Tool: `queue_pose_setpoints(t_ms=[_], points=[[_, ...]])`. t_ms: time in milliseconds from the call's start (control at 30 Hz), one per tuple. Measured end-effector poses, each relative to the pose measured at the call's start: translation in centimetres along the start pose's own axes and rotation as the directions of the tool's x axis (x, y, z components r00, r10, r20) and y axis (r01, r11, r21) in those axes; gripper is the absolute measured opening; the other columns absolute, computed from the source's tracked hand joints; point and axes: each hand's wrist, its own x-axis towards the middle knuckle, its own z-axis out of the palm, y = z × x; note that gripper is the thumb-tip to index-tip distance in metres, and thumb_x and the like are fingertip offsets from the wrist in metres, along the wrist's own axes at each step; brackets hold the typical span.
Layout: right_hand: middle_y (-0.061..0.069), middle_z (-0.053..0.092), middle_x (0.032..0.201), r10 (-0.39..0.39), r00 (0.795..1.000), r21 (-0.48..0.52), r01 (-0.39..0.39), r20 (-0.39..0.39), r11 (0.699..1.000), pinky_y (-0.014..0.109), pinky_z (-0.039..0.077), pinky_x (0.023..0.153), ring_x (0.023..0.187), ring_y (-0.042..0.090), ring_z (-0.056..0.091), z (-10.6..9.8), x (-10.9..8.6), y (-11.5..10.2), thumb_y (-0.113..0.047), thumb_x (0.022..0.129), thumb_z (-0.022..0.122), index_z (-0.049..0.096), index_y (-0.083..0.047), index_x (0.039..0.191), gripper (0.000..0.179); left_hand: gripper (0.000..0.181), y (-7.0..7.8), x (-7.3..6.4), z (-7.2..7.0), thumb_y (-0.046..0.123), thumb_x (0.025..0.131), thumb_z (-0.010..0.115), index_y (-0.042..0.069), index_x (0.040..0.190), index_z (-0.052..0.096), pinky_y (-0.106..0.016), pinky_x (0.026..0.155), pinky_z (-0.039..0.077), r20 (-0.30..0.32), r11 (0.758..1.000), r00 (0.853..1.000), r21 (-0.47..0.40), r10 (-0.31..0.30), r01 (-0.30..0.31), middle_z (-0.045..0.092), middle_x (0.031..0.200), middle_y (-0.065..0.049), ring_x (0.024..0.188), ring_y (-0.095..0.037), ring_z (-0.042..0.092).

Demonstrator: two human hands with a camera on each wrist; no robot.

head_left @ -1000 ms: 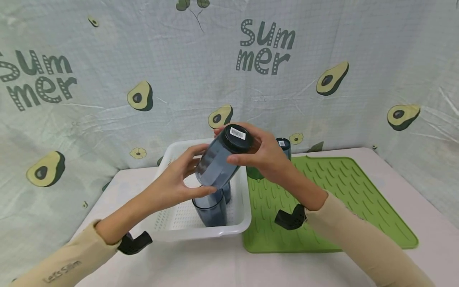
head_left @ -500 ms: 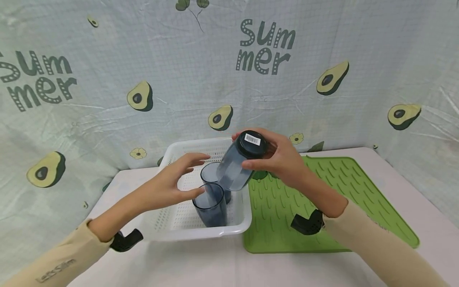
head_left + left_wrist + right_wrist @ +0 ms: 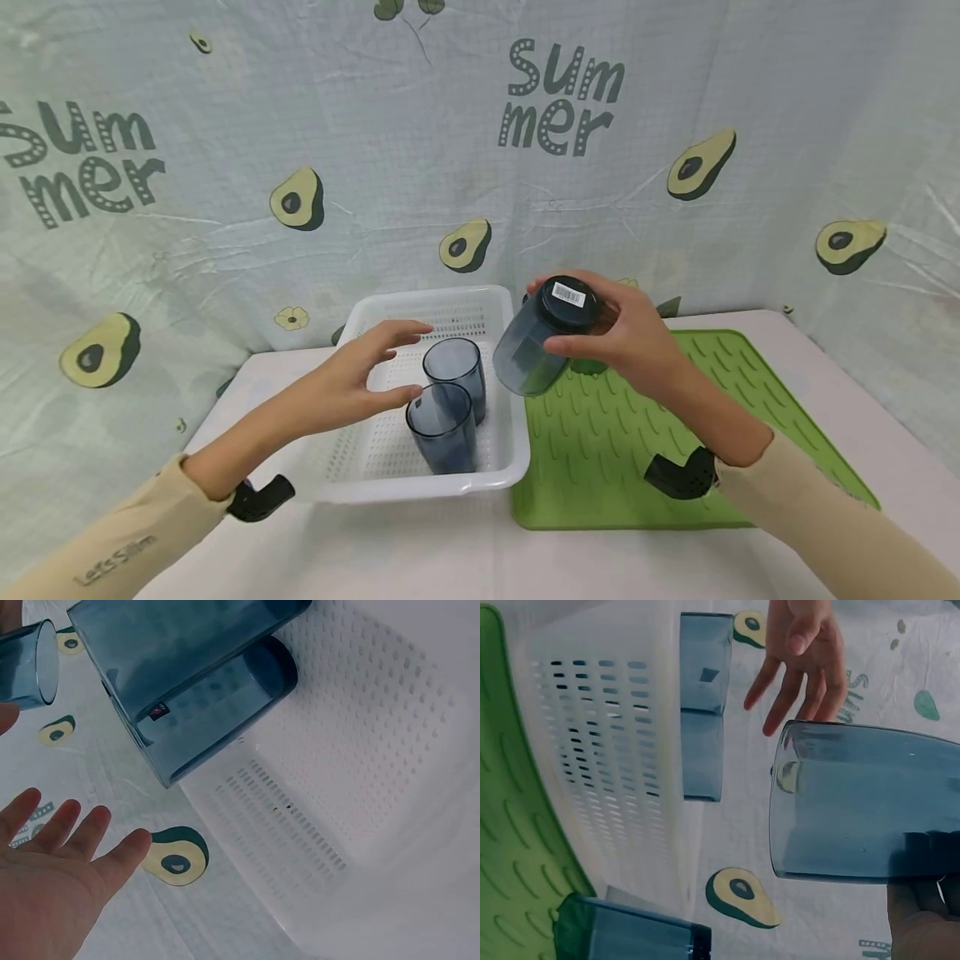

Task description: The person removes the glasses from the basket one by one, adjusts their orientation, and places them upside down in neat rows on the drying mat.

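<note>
My right hand grips a blue-tinted drinking glass near its dark base, which bears a white barcode sticker. The glass is tilted with its base up and its mouth pointing down to the left, over the right edge of the white basket. My left hand hovers over the basket's left side, fingers apart and holding nothing. Beside its thumb, two more blue glasses stand mouth up in the basket, a front glass and a rear glass.
A green ribbed drying mat lies right of the basket on the pale table. Another glass stands upside down on the mat, mostly behind my right hand in the head view. A cloth with avocado prints hangs behind.
My left hand has let go of the tilted glass and drawn back slightly left. My right hand has carried that glass rightward, from above the basket's glasses to its right edge.
</note>
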Motion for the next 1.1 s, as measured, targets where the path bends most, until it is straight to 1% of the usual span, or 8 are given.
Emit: queue_pose_setpoints(t_ms=[133,267,467,667,767,900,1000,1100], points=[[0.014,0.064,0.135,0.003,1.000,-0.001,-0.003,-0.025,1.000,0.028,0.054,0.097,0.122,0.022,0.063,-0.7,-0.7,0.4,0.005,0.081,0.082,0.061,-0.002,0.136,0.060,0.068,-0.1,-0.3,-0.1,0.014,0.092,0.076,0.013,0.151,0.041,-0.053,0.115,0.037,0.000,1.000,1.000,0.006,-0.005,0.005,0.048,0.150,-0.004,0.139,-0.028,0.047],[0.012,0.063,0.136,0.026,0.998,-0.006,-0.026,-0.050,1.000,0.026,0.054,0.097,0.123,0.019,0.063,-1.6,-1.4,0.8,0.006,0.082,0.080,0.061,-0.005,0.138,0.060,0.065,-0.2,-0.4,-0.3,0.013,0.093,0.074,0.012,0.150,0.042,-0.054,0.114,0.038,0.000,1.000,1.000,0.015,-0.012,0.012,0.048,0.150,-0.004,0.140,-0.028,0.047],[0.009,0.063,0.137,0.049,0.997,-0.050,-0.052,-0.058,0.997,0.023,0.054,0.094,0.123,0.016,0.062,-2.7,-2.2,1.1,0.008,0.083,0.078,0.059,-0.005,0.139,0.060,0.064,-0.5,-0.7,-0.4,0.015,0.096,0.072,0.013,0.151,0.041,-0.057,0.114,0.036,0.014,0.999,0.999,0.021,-0.037,0.037,0.046,0.152,-0.003,0.141,-0.029,0.044],[0.008,0.063,0.137,0.056,0.996,-0.079,-0.062,-0.074,0.995,0.022,0.054,0.094,0.124,0.014,0.061,-3.7,-3.1,1.3,0.009,0.084,0.077,0.056,0.000,0.141,0.061,0.063,-0.4,-0.8,-0.5,0.017,0.096,0.072,0.013,0.151,0.041,-0.057,0.115,0.036,0.020,0.998,0.998,0.036,-0.057,0.056,0.045,0.153,-0.004,0.142,-0.029,0.043],[0.005,0.064,0.135,0.066,0.993,-0.097,-0.075,-0.094,0.992,0.021,0.054,0.092,0.123,0.013,0.062,-4.1,-3.5,1.4,0.009,0.085,0.077,0.057,-0.003,0.140,0.060,0.062,-0.5,-0.8,-0.6,0.017,0.096,0.071,0.013,0.151,0.041,-0.057,0.115,0.036,0.019,0.997,0.998,0.044,-0.062,0.061,0.045,0.152,-0.004,0.142,-0.029,0.043],[0.005,0.063,0.135,0.075,0.991,-0.179,-0.095,-0.115,0.979,0.020,0.054,0.092,0.123,0.011,0.062,-4.7,-4.0,1.5,0.005,0.086,0.077,0.058,-0.007,0.141,0.059,0.060,-0.6,-0.8,-0.6,0.018,0.098,0.070,0.013,0.151,0.041,-0.057,0.115,0.036,0.020,0.997,0.998,0.046,-0.066,0.065,0.045,0.152,-0.005,0.142,-0.030,0.044],[0.003,0.063,0.136,0.073,0.990,-0.248,-0.102,-0.120,0.963,0.019,0.054,0.091,0.122,0.009,0.062,-5.1,-4.4,1.5,0.003,0.086,0.078,0.057,-0.007,0.142,0.060,0.059,-0.6,-0.8,-0.6,0.018,0.099,0.069,0.012,0.150,0.042,-0.057,0.115,0.036,0.024,0.997,0.998,0.042,-0.064,0.063,0.045,0.153,-0.004,0.141,-0.029,0.044],[-0.002,0.063,0.135,0.067,0.990,-0.288,-0.101,-0.125,0.952,0.018,0.055,0.089,0.122,0.006,0.061,-5.7,-4.9,1.5,0.004,0.086,0.078,0.057,-0.007,0.142,0.061,0.058,-0.5,-0.9,-0.6,0.017,0.099,0.068,0.012,0.150,0.042,-0.056,0.115,0.037,0.025,0.997,0.998,0.037,-0.065,0.064,0.045,0.153,-0.004,0.141,-0.029,0.044]])
